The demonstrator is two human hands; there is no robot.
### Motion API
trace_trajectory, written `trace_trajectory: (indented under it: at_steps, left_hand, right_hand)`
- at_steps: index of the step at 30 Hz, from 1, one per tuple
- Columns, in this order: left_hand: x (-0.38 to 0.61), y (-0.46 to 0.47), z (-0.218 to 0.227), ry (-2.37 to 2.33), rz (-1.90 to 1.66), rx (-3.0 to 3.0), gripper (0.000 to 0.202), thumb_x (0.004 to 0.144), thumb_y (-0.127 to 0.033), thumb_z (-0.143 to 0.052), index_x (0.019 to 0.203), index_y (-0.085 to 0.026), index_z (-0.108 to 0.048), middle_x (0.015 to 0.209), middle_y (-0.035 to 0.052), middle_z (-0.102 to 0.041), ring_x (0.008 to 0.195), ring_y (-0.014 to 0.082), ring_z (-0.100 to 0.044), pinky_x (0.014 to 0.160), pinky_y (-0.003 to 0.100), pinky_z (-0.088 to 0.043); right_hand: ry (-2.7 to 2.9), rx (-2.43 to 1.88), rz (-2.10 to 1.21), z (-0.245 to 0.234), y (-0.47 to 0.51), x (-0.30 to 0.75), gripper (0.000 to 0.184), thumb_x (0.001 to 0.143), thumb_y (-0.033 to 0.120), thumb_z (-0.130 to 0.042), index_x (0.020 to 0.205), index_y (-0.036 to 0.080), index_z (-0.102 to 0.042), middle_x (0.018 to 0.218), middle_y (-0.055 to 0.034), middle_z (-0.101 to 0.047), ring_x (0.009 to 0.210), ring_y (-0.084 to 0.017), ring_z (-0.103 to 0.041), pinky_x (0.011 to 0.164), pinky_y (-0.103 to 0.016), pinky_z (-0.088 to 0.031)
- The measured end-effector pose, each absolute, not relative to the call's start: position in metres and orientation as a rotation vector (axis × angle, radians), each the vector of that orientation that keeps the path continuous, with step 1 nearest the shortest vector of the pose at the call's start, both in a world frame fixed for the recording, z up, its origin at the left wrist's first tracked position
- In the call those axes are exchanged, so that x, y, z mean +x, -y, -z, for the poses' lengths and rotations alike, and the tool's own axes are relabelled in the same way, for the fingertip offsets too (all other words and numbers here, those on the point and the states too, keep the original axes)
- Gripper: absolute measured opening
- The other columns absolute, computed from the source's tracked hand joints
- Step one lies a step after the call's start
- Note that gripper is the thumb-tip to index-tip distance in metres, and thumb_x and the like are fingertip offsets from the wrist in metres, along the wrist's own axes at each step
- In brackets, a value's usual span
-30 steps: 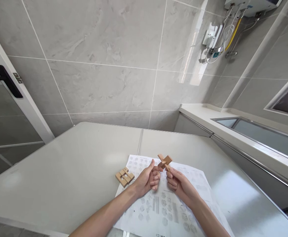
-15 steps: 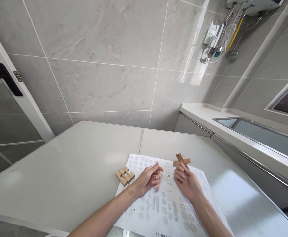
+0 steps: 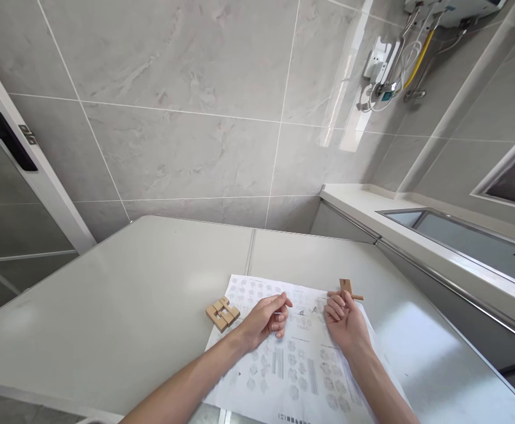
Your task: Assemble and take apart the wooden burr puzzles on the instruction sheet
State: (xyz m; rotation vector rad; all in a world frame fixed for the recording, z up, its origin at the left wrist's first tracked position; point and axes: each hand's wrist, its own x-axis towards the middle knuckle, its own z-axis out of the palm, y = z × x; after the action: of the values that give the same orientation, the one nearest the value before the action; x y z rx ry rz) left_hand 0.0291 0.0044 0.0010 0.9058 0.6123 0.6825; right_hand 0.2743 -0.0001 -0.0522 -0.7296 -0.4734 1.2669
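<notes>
- We see the right hand [image 3: 344,321] pinching the crossed wooden pieces [image 3: 346,287] between thumb and fingers; grip narrow, closed on the wood; fingers partly hide the lower part.
- Crossed wooden pieces: at the far right part of the printed sheet [image 3: 302,377], above the fingertips; one flat face turned to us, with a small dark mark; thin ends stick out left and right; whether they touch the sheet or the table, we cannot tell.
- Left hand [image 3: 266,321]: over the middle of the sheet, side-on; fingers loosely curled, thumb along the top near the index finger, narrow gap below; well apart from the right hand.
- Wooden block set [image 3: 222,313]: lies flat left of the left hand, across the sheet's left edge; several bars side by side, a gap in the middle; neither hand touches it.
- Sheet: rows of small grey figures plus lines of print, too small for us to read; lies on the pale table [image 3: 151,282], under both hands.
- Around: grey tiled wall [image 3: 186,147] behind; white counter [image 3: 349,203] on the right; black door handle [image 3: 12,141] on the left; yellow hose [image 3: 418,62] upper right.
</notes>
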Motion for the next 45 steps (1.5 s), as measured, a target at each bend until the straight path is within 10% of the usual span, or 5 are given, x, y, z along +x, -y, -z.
trace_trajectory:
  at_steps: [19, 26, 32, 45]
  left_hand:
    - [0.033, 0.007, -0.013, -0.757, -0.64, 1.438, 0.031, 0.095, -0.047, -0.071, 0.092, -0.018, -0.063, 0.064, -0.0064, -0.049, 0.053, 0.0096, -0.039, 0.053, 0.025, -0.033]
    - [-0.01, 0.01, -0.032, -1.009, -0.646, 2.463, 0.01, 0.101, -0.028, -0.058, 0.1, -0.023, -0.067, 0.092, 0.0028, -0.068, 0.091, 0.0228, -0.063, 0.084, 0.036, -0.051]
    - [-0.073, 0.019, 0.0, -1.564, -0.874, 2.529, 0.047, 0.095, -0.032, -0.064, 0.14, -0.025, -0.051, 0.144, 0.0129, -0.056, 0.135, 0.037, -0.052, 0.106, 0.055, -0.051]
    - [-0.096, 0.021, 0.016, -1.806, -0.894, 2.355, 0.055, 0.092, -0.05, -0.071, 0.136, -0.023, -0.05, 0.129, 0.0121, -0.065, 0.113, 0.0352, -0.065, 0.095, 0.053, -0.055]
  right_hand:
    - [0.773, -0.999, -1.432, 0.031, 0.014, 0.23, 0.045, 0.085, 0.051, -0.084, 0.073, 0.022, -0.052, 0.068, 0.0057, -0.044, 0.054, -0.009, -0.037, 0.047, -0.023, -0.033]
    - [1.018, -1.175, -1.357, 0.027, 0.021, 0.218, 0.047, 0.083, 0.065, -0.08, 0.085, 0.022, -0.06, 0.065, 0.0057, -0.052, 0.053, -0.01, -0.04, 0.05, -0.024, -0.033]
    - [1.194, -1.241, -1.315, 0.023, 0.024, 0.212, 0.045, 0.087, 0.065, -0.074, 0.083, 0.023, -0.06, 0.06, 0.0069, -0.051, 0.052, -0.011, -0.04, 0.052, -0.026, -0.032]
    - [1.357, -1.308, -1.241, 0.021, 0.028, 0.209, 0.044, 0.091, 0.067, -0.065, 0.085, 0.024, -0.058, 0.066, 0.0043, -0.056, 0.056, -0.015, -0.049, 0.058, -0.03, -0.042]
